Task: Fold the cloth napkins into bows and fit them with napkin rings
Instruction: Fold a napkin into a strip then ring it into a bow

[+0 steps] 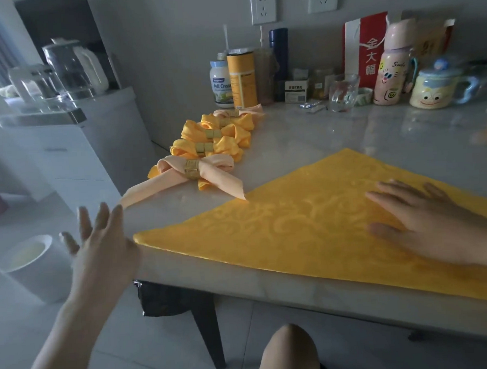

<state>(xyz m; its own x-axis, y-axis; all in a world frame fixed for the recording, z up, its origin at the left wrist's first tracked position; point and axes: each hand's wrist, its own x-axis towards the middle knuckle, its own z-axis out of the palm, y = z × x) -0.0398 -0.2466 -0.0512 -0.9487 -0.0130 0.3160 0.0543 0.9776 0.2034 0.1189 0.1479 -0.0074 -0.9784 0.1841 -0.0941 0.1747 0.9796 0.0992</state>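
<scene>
A yellow patterned napkin (303,226) lies flat on the table, folded into a triangle with one point at the table's left edge. My right hand (425,225) presses flat on its right part, fingers spread. My left hand (101,242) hovers off the table's left edge beside the napkin's point, fingers straight and holding nothing. Behind the napkin sits a row of finished bows: a peach bow (207,169) with a gold ring (192,168) nearest, then several yellow bows (228,140) with gold rings, and another peach one farthest back.
Along the wall stand a jar (221,84), a yellow canister (242,78), a glass (343,93), a pink bottle (391,63), a cartoon mug (434,87) and a red bag (366,45). A white bin (35,268) stands on the floor at left. Kettles rest on a cabinet (70,69).
</scene>
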